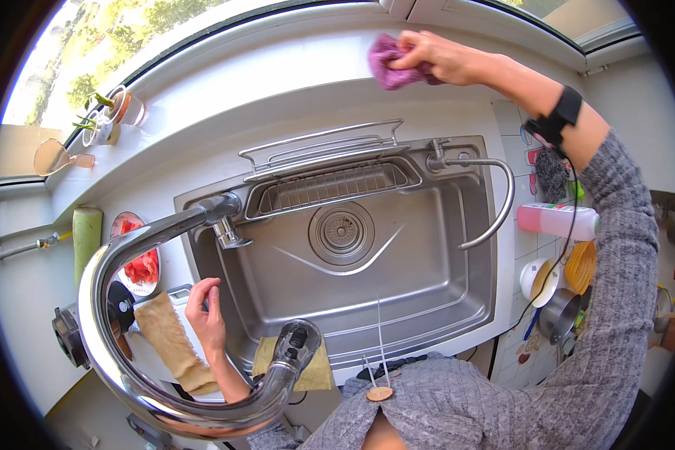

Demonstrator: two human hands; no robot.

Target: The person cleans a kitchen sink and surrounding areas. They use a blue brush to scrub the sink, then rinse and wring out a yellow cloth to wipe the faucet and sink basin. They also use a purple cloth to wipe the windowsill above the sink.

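My right hand (436, 56) grips a bunched purple cloth (396, 62) on or just over the white windowsill (292, 59), above the back right of the sink. My left hand (207, 315) is raised near the sink's left edge, beside a white board with a tan cloth (171, 340); its fingers are curled and no object shows in them. Between my arms lies the stainless steel sink (360, 287), with a round drain strainer (342, 229). A wire rack (326, 146) stands along its back edge.
A large chrome faucet (93, 292) arches in front of my left forearm. A thin curved tap (506, 197) stands at right. Potted plants (126, 109) sit on the sill. A plate of red pieces (140, 270) is at left; a pink liquid bottle (557, 221) and bowls (540, 281) are at right.
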